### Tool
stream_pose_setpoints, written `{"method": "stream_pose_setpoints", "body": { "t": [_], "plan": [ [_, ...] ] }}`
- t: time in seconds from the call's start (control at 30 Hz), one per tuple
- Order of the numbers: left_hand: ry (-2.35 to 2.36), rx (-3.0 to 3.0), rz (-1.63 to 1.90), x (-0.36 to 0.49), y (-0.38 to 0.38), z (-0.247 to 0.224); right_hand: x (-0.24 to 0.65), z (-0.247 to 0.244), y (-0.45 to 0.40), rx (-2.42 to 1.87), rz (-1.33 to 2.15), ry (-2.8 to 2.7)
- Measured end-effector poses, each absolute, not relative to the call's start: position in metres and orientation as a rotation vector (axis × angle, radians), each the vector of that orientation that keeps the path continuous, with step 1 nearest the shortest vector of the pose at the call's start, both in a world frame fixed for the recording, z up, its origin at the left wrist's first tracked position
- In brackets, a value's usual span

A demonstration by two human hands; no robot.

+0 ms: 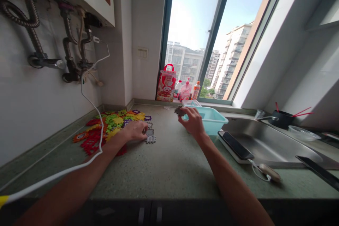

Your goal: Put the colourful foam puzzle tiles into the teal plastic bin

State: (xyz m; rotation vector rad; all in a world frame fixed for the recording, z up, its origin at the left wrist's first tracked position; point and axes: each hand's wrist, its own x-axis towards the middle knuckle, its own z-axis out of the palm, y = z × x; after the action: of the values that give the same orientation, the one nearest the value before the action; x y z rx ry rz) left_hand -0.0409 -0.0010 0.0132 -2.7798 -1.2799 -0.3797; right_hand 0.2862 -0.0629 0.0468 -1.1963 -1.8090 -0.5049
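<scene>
Between the thumb and fingers of my right hand [192, 120] is a dark grey interlocking tile [179, 110], raised over the counter beside the light-blue basin [213, 114]. My left hand [136, 130] rests low at the counter, its fingers closed at the edge of some grey interlocking tiles [150, 138] with toothed edges. One of these has a white window-like pattern. Its fingertips partly hide the tiles they grip. Left of that hand, and partly behind its forearm, spreads a pile of red, yellow, green, orange and purple interlocking tiles [115, 122].
A white cable [99, 120] hangs across the left side, in front of my left forearm. To the right are a phone [235, 144], a steel sink [254, 137] and a black pot [282, 118]. Bottles [186, 90] and a red bag [166, 84] stand on the windowsill.
</scene>
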Motion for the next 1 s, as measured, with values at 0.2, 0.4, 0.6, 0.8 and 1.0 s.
{"method": "stream_pose_setpoints", "body": {
  "t": [0.2, 0.4, 0.6, 0.8, 1.0],
  "plan": [
    [-1.158, -2.815, -0.416, -0.031, -0.006, 0.010, 0.350, 0.061, -0.068, -1.511, -0.767, -1.405],
    [-1.095, -2.836, -0.465, -0.025, -0.010, 0.009, 0.353, 0.054, -0.067, -1.735, -0.724, -1.480],
    [-1.443, -2.398, -0.488, -0.041, 0.008, 0.014, 0.286, 0.036, -0.067, -1.197, -0.478, -1.991],
    [-1.541, -2.249, -0.384, -0.060, 0.014, 0.021, 0.224, -0.017, -0.059, -1.159, 0.008, -2.453],
    [-1.480, -2.340, -0.304, -0.052, 0.013, 0.009, 0.243, -0.016, -0.052, -1.145, 0.181, -2.477]
  ]
}}
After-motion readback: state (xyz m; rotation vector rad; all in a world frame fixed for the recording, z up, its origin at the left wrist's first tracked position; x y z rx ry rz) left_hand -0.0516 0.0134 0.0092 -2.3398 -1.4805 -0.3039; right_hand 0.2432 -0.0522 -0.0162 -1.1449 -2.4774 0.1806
